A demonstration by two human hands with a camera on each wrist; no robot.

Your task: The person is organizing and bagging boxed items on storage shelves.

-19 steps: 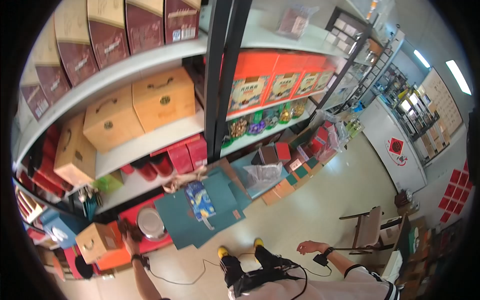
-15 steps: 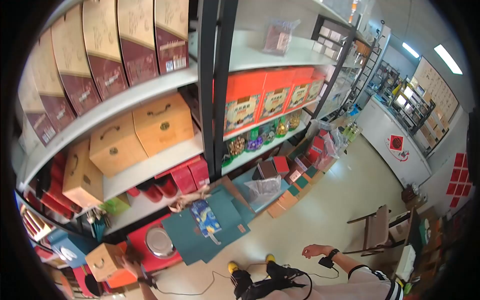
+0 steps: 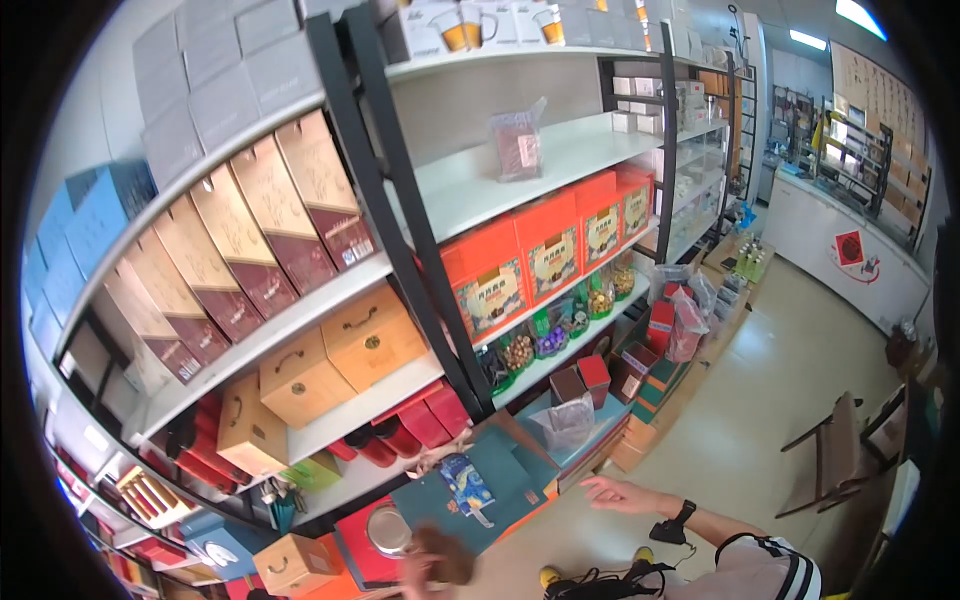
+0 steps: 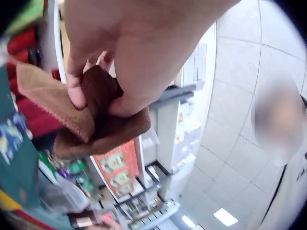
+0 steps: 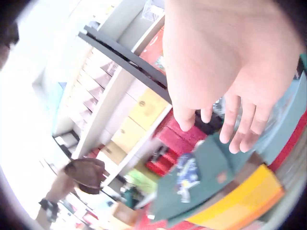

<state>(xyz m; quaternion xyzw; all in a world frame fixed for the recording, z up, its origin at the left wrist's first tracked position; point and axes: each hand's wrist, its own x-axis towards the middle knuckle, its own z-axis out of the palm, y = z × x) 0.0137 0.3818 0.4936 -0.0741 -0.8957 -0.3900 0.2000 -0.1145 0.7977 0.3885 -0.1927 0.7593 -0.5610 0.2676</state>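
Observation:
My left hand (image 4: 144,52) pinches a folded brown cloth (image 4: 103,141) with a stitched edge, fingers and thumb pressed into its folds. In the head view that cloth (image 3: 454,562) is blurred, held low in front of the round silver dish (image 3: 388,530). The dish rests on a red surface beside dark green boards (image 3: 515,480). A blue-and-yellow patterned packet (image 3: 466,484) lies on the boards. My right hand (image 3: 625,495) hovers near the boards' right end, fingers relaxed and holding nothing; its palm side (image 5: 230,62) shows in the right wrist view.
Shelving with a black upright (image 3: 400,180) holds wooden boxes (image 3: 375,340), orange gift boxes (image 3: 550,255) and jars. A small wooden box (image 3: 295,567) sits at lower left. Brown chair (image 3: 835,450) at right; floor (image 3: 730,400) between it and the low display.
My left hand has moved right from beside the small wooden box, carrying the brown cloth past the silver dish. The head view has tilted up. My right hand stays free.

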